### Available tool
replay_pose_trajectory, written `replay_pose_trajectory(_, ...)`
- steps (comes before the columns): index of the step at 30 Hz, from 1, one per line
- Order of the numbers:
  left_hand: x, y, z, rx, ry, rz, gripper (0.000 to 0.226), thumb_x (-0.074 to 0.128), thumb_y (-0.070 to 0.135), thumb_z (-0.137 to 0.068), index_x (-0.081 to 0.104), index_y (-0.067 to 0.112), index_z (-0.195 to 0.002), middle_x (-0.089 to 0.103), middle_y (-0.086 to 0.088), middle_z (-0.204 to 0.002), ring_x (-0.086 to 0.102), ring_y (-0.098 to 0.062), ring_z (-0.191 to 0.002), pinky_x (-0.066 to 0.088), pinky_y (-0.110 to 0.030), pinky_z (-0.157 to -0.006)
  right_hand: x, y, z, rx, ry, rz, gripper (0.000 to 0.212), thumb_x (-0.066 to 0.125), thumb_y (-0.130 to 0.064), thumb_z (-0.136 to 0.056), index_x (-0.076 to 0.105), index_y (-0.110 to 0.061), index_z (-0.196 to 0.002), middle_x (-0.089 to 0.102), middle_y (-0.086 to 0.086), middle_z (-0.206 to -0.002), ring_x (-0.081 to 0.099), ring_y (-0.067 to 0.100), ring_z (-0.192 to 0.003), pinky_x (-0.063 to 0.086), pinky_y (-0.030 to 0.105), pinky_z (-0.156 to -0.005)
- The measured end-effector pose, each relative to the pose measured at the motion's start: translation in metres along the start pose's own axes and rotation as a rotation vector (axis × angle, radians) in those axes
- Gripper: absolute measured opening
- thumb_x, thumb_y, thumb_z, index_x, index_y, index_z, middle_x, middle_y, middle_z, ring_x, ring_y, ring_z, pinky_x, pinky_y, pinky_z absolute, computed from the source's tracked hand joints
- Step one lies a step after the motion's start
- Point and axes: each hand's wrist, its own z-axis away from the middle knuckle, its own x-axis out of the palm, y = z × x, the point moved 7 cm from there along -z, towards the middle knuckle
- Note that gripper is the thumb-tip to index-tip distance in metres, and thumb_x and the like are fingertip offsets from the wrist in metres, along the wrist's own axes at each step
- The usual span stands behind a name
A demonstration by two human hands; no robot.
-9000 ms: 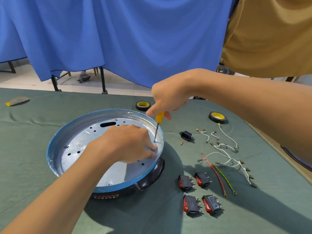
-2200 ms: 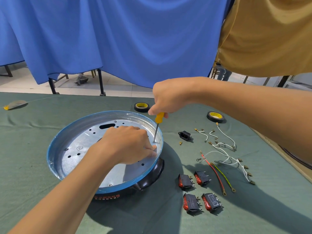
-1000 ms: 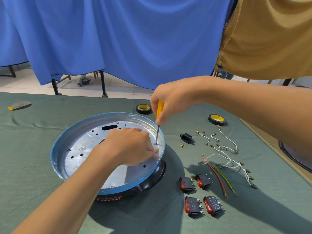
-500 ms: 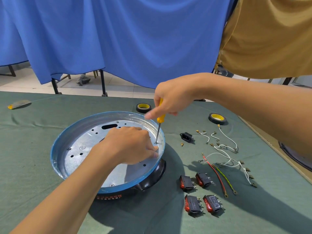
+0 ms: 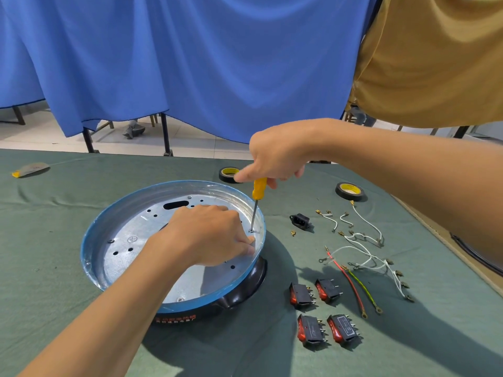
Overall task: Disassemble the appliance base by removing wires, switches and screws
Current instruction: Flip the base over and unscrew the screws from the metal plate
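The round appliance base (image 5: 109, 229), blue-rimmed with a silver metal plate and black underside, lies on the green cloth. My right hand (image 5: 275, 159) grips a yellow-handled screwdriver (image 5: 258, 190) nearly upright, its tip on a screw (image 5: 251, 231) at the plate's right edge. My left hand (image 5: 209, 234) rests inside the base beside that screw, fingers curled down against the plate near the rim; whether they pinch anything is hidden.
Several red-and-black rocker switches (image 5: 322, 312) lie right of the base. Loose white, red and yellow-green wires (image 5: 362, 257), a black power socket (image 5: 300, 221) and small brass screws (image 5: 293, 233) lie beyond. Two tape rolls (image 5: 349, 191) sit at the back. A blue curtain hangs behind the table.
My right hand has shifted its grip on the screwdriver handle while turning it, the tip staying on the same screw. My left hand has stayed in place in the base.
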Motion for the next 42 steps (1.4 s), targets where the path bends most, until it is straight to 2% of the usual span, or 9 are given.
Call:
replay_pose_trajectory(5,-0.001,0.001,0.0,0.002,-0.011,-0.007,0.047,0.043,0.069,-0.087,0.069,0.037,-0.109,0.058,0.009,-0.096,0.047,-0.013,-0.075,0.026,-0.025,-0.053,0.004,-0.003,0.004,-0.073,-0.047,-0.148,0.012,0.074,-0.028,-0.086,0.067,-0.018,-0.088,0.062,-0.001,-0.081,0.058,0.01,-0.065,0.049,0.02,-0.044)
replay_pose_trajectory(10,-0.001,0.001,0.0,0.012,-0.008,-0.008,0.045,0.043,0.068,-0.088,0.07,0.038,-0.108,0.059,0.01,-0.095,0.045,-0.01,-0.071,0.028,-0.027,-0.054,0.007,0.002,0.002,0.042,-0.091,-0.123,0.063,0.049,-0.067,-0.09,0.064,-0.008,-0.075,0.056,-0.002,-0.045,0.049,0.013,-0.038,0.049,0.022,-0.041)
replay_pose_trajectory(13,0.0,0.0,-0.001,0.01,-0.004,-0.009,0.047,0.042,0.07,-0.087,0.071,0.037,-0.107,0.058,0.01,-0.094,0.045,-0.01,-0.069,0.029,-0.027,-0.054,0.003,0.004,-0.002,0.022,0.002,-0.066,0.05,0.053,-0.051,-0.096,0.063,-0.012,-0.066,0.054,-0.008,-0.038,0.047,0.006,-0.029,0.042,0.015,-0.036)
replay_pose_trajectory(17,0.001,-0.001,-0.002,0.0,0.005,-0.002,0.049,0.042,0.072,-0.087,0.072,0.035,-0.101,0.057,0.01,-0.089,0.044,-0.008,-0.067,0.029,-0.028,-0.054,0.004,0.002,0.002,-0.076,0.02,-0.197,0.012,0.071,-0.03,-0.087,0.066,-0.02,-0.083,0.063,0.0,-0.079,0.058,0.011,-0.063,0.046,0.016,-0.041)
replay_pose_trajectory(22,0.0,-0.001,-0.001,-0.001,0.024,-0.005,0.049,0.042,0.071,-0.087,0.071,0.033,-0.099,0.057,0.01,-0.089,0.043,-0.008,-0.067,0.027,-0.027,-0.053,0.005,0.006,-0.001,-0.006,0.047,-0.121,0.058,0.052,-0.063,-0.09,0.064,-0.012,-0.066,0.058,-0.006,-0.043,0.053,0.01,-0.039,0.043,0.017,-0.037)
replay_pose_trajectory(28,-0.001,-0.001,-0.002,-0.003,0.023,-0.002,0.05,0.043,0.071,-0.086,0.071,0.032,-0.099,0.057,0.01,-0.088,0.043,-0.008,-0.065,0.027,-0.027,-0.052,0.009,0.007,-0.003,-0.035,0.087,-0.133,0.037,0.06,-0.04,-0.086,0.069,-0.004,-0.092,0.057,0.001,-0.062,0.049,0.018,-0.05,0.039,0.02,-0.043)
replay_pose_trajectory(32,0.0,-0.001,-0.001,-0.005,0.028,-0.003,0.05,0.042,0.071,-0.087,0.072,0.033,-0.098,0.056,0.01,-0.089,0.042,-0.008,-0.066,0.027,-0.028,-0.053,0.006,0.013,-0.005,0.041,0.124,-0.072,0.059,0.048,-0.058,-0.094,0.064,-0.012,-0.06,0.053,-0.003,-0.043,0.049,0.016,-0.042,0.04,0.022,-0.045)
replay_pose_trajectory(37,0.0,-0.001,-0.002,-0.005,0.028,0.002,0.05,0.042,0.071,-0.087,0.072,0.031,-0.094,0.057,0.01,-0.087,0.043,-0.008,-0.066,0.028,-0.028,-0.053,0.007,0.012,-0.001,-0.051,0.098,-0.15,0.021,0.067,-0.041,-0.085,0.067,-0.02,-0.082,0.068,0.008,-0.088,0.056,0.02,-0.072,0.044,0.026,-0.053)
replay_pose_trajectory(42,0.0,0.0,-0.002,0.001,0.027,-0.002,0.05,0.042,0.071,-0.087,0.072,0.033,-0.097,0.057,0.01,-0.089,0.044,-0.008,-0.067,0.028,-0.028,-0.054,0.006,0.016,-0.001,0.005,0.144,-0.081,0.056,0.052,-0.061,-0.091,0.055,-0.014,-0.061,0.047,0.003,-0.059,0.043,0.02,-0.056,0.033,0.027,-0.05)
